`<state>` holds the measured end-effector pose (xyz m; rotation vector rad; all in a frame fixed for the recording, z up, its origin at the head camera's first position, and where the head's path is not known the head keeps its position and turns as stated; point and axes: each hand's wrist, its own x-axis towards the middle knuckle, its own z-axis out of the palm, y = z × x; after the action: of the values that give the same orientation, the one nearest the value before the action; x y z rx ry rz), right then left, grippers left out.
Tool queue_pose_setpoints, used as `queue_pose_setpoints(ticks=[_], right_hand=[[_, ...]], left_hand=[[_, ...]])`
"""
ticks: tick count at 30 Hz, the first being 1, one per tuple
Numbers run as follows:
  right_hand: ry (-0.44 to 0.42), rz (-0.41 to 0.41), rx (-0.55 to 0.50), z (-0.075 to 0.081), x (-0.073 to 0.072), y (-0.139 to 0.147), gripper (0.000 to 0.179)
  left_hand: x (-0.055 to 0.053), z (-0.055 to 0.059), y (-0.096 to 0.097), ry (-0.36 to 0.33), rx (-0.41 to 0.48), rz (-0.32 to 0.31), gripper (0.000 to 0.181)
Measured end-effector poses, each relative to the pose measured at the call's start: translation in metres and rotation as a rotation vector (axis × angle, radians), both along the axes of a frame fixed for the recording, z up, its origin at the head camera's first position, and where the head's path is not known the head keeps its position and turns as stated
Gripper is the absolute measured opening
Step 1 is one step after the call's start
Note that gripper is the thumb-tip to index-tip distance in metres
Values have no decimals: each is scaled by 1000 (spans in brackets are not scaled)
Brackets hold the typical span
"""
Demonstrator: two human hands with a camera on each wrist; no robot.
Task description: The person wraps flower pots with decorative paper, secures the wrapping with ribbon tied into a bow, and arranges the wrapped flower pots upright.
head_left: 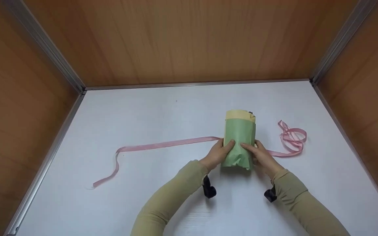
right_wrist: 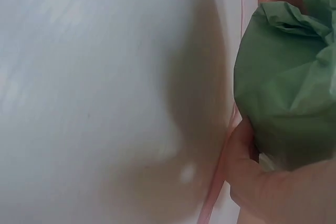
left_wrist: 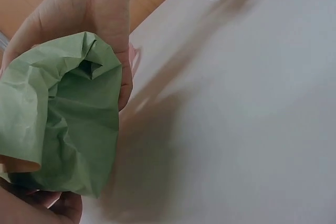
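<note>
A bundle wrapped in green and pale yellow paper [head_left: 240, 132] is held between both hands, right of the table's middle. My left hand [head_left: 217, 154] grips its left side, thumb across the green front. On the opposite side my right hand [head_left: 265, 158] grips it, thumb also on the front. Crumpled folds of green paper [left_wrist: 79, 119] close the near end in the left wrist view. A pink ribbon [head_left: 169, 143] runs out to the left from behind the bundle and shows again on the right. What the wrapping contains is hidden.
The ribbon's right part lies in loose loops [head_left: 294, 141] on the white table [head_left: 153, 114]. Its left tail bends toward the front. Wooden panels [head_left: 189, 42] with metal edging stand at the back and both sides. Black wrist-worn devices [head_left: 209, 188] hang below the sleeves.
</note>
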<state>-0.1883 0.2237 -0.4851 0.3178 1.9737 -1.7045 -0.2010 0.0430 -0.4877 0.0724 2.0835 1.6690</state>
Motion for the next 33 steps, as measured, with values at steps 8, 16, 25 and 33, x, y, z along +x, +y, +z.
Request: queue_pose_setpoints(ticks=[8,16,25,33], right_hand=[[-25,11,45,-4,-6,8,96],[-43,23,41,-9,-14,7,97],[-64,45,13,-12,-24,13,95],[-50,104,-29,-17,-32,31,91]], left_hand=[[-6,-6,4,-16,-9,-20,59],[-12,-12,1,-34,-12,-41,57],[-20,-15,-3,-2,-110,-90,66],[-27,-10,-7,177,-408,-107,75]])
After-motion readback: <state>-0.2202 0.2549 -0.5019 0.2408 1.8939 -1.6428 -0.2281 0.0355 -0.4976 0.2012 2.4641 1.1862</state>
